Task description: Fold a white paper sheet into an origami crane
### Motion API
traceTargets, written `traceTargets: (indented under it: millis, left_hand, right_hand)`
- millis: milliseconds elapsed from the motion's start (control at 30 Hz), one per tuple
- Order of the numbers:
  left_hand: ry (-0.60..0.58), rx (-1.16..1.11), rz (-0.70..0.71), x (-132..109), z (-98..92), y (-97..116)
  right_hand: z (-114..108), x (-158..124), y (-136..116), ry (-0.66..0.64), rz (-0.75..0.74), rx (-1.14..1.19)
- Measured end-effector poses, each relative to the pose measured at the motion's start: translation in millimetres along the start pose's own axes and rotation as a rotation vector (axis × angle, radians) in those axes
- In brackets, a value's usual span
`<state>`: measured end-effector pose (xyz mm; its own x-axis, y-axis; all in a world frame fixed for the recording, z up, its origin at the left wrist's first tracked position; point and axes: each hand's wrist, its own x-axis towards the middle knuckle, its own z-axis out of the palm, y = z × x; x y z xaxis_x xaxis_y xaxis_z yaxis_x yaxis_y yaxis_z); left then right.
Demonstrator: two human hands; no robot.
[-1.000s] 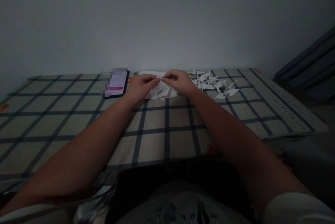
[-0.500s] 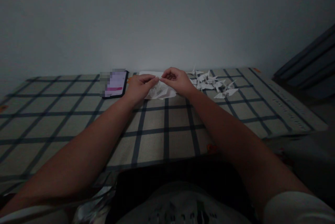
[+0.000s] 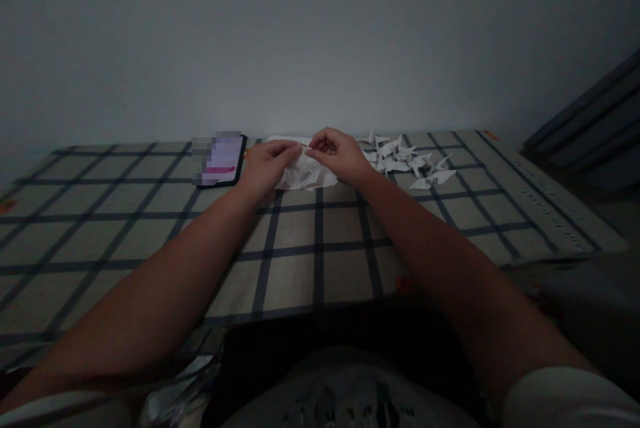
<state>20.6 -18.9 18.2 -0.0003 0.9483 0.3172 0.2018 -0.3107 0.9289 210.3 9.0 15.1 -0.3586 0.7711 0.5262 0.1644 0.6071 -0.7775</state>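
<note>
My left hand [image 3: 270, 161] and my right hand [image 3: 340, 153] meet at the middle of the table, their fingertips almost touching. Both pinch, thumb against fingers, at the upper edge of a thin, crinkled white sheet [image 3: 303, 175]. It looks partly see-through with faint marks on it; whether it is paper or plastic I cannot tell. Flat white paper [image 3: 327, 181] lies beneath it, partly covered by my hands. Just right of my right hand is a pile of folded white paper cranes [image 3: 395, 156].
A phone [image 3: 223, 158] with a lit screen lies left of my left hand. The table wears a checked cloth [image 3: 293, 268] and stands against a plain wall [image 3: 320, 41]. Dark folded fabric [image 3: 595, 115] is at the right. Some clear plastic [image 3: 180, 391] shows at the lower left.
The crinkled white sheet has shifted slightly between my fingers, and its folds look flatter, with faint marks showing. My hands stay nearly in place.
</note>
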Motion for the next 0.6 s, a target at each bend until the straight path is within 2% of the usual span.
traceTargets:
  millis: [133,267,500,600]
  left_hand:
    - [-0.014,-0.095,-0.063,3.8,2.5,-5.6]
    - [-0.062,-0.052,-0.057,2.6,0.1,-1.3]
    - [-0.325,-0.005,-0.003,-2.8,-6.8,8.9]
    - [-0.370,-0.009,0.008,-2.1,-6.5,7.0]
  right_hand:
    - [1.4,0.1,1.0,-0.012,-0.006,-0.003]
    - [-1.3,-0.1,2.4,0.013,-0.001,-0.005]
    - [-4.4,0.4,5.7,0.069,0.007,-0.033]
    - [-4.6,0.6,5.1,0.101,0.015,-0.032]
